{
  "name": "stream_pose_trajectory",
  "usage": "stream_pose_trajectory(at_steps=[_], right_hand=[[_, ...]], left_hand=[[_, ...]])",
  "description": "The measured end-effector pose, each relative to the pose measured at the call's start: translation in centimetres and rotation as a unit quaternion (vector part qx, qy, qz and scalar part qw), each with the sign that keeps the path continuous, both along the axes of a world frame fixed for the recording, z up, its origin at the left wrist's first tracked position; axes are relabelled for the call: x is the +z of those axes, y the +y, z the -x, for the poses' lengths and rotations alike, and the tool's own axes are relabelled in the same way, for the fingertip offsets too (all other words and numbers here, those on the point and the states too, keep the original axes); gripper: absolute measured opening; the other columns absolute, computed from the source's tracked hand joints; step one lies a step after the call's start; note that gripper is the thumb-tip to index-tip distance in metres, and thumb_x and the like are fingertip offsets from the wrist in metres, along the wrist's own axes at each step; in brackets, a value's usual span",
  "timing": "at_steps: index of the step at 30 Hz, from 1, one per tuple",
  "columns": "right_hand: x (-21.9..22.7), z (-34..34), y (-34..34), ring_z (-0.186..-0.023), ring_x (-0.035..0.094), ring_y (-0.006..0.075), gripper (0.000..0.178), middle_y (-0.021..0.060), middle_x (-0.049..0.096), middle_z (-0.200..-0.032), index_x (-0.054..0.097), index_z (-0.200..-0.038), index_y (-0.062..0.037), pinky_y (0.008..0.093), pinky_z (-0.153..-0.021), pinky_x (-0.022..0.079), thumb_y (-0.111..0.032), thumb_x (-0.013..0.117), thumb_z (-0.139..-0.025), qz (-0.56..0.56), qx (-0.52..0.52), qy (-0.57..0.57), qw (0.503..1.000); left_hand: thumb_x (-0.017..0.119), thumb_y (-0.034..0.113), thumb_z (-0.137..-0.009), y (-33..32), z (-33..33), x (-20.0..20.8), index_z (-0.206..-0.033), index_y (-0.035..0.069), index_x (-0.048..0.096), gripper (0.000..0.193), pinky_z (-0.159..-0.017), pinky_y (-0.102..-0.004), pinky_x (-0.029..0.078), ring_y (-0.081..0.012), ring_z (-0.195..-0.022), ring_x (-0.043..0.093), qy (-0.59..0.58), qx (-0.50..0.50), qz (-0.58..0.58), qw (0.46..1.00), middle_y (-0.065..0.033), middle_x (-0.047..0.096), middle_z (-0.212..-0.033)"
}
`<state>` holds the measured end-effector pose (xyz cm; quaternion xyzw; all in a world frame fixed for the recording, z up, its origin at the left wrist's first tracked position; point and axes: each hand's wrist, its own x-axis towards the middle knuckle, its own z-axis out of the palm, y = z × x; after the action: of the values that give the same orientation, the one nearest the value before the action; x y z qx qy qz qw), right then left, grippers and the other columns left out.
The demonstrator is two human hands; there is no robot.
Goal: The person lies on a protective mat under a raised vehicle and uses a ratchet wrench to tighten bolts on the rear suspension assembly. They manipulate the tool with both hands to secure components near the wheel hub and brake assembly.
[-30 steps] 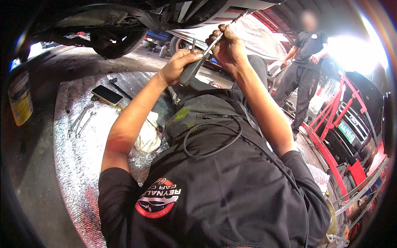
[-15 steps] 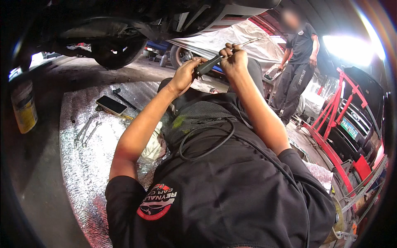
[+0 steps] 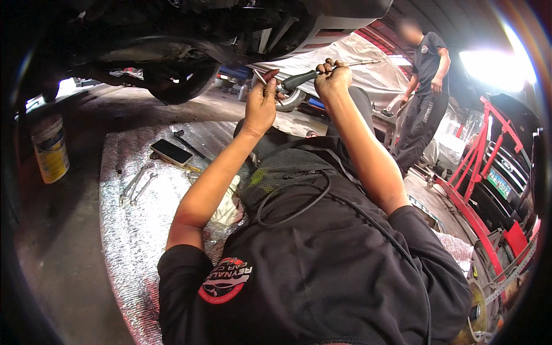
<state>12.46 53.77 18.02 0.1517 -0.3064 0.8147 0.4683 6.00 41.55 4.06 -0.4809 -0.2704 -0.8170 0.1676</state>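
Observation:
My right hand is closed around a screwdriver, at the narrow neck between its thick dark handle and long thin metal shaft. The shaft points right, and the handle points toward my left hand. A thin, pale metal rod sticks up from the pinched fingers of that hand. Its fingertips are beside the handle's end; whether they touch it I cannot tell. Both hands are raised over my lap, below the underside of a vehicle.
On the silver foil mat lie a phone, a black ratchet, wrenches and a pale cloth. A yellow-labelled bucket stands left. At right are another person and a red metal frame.
My left hand has come off the screwdriver's handle and now shows a thin rod in its fingers. The right hand still grips the screwdriver. The whole view has shifted slightly.

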Motion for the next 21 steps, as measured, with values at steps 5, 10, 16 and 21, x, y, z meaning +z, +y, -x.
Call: stream_pose_trajectory(at_steps=[5, 10, 16, 21], right_hand=[[0.0, 1.9, -1.7, -0.053, 0.033, 0.0139, 0.005, 0.0058, 0.042, -0.069, 0.036, -0.087, -0.0102, 0.0288, -0.051, 0.029, -0.009, 0.035, -0.091, -0.001, 0.026, 0.016, 1.0], [0.1, 3.0, -3.3, -0.053, 0.033, 0.0155, 0.014, 0.0053, 0.041, -0.066, 0.038, -0.085, -0.0108, 0.0302, -0.05, 0.029, -0.017, 0.036, -0.097, 0.029, 0.003, -0.012, 1.0], [-0.3, 3.4, -3.0, -0.055, 0.034, 0.0159, 0.022, 0.0054, 0.042, -0.067, 0.038, -0.085, -0.0107, 0.0298, -0.05, 0.03, -0.024, 0.032, -0.101, 0.036, -0.004, -0.031, 0.999], [-1.6, 5.6, -0.3, -0.053, 0.034, 0.0157, 0.012, 0.0046, 0.04, -0.065, 0.038, -0.084, -0.0105, 0.0288, -0.049, 0.029, -0.014, 0.034, -0.095, 0.047, 0.022, -0.057, 0.997]], left_hand=[[0.057, 0.016, -0.097, 0.7, 1.7, 0.2, -0.111, 0.001, 0.061, 0.021, -0.065, -0.0232, 0.046, -0.0079, -0.073, 0.056, -0.06, 0.054, -0.085, 0.993, -0.0034, 0.063, -0.093], [0.063, 0.012, -0.092, 0.4, 3.3, 0.1, -0.107, 0.002, 0.065, 0.019, -0.069, -0.0296, 0.048, -0.0169, -0.079, 0.061, -0.074, 0.177, -0.1, 0.976, -0.0078, 0.065, -0.092], [0.066, 0.01, -0.086, -2.6, 1.7, 0.6, -0.106, 0.0, 0.066, 0.022, -0.072, -0.0362, 0.05, -0.0324, -0.084, 0.063, 0.113, 0.409, -0.074, 0.903, -0.0143, 0.063, -0.093], [0.066, 0.014, -0.088, -2.0, 3.0, 0.2, -0.11, 0.001, 0.067, 0.026, -0.076, -0.037, 0.049, -0.0326, -0.088, 0.063, 0.13, 0.407, -0.037, 0.903, -0.0159, 0.065, -0.098]])
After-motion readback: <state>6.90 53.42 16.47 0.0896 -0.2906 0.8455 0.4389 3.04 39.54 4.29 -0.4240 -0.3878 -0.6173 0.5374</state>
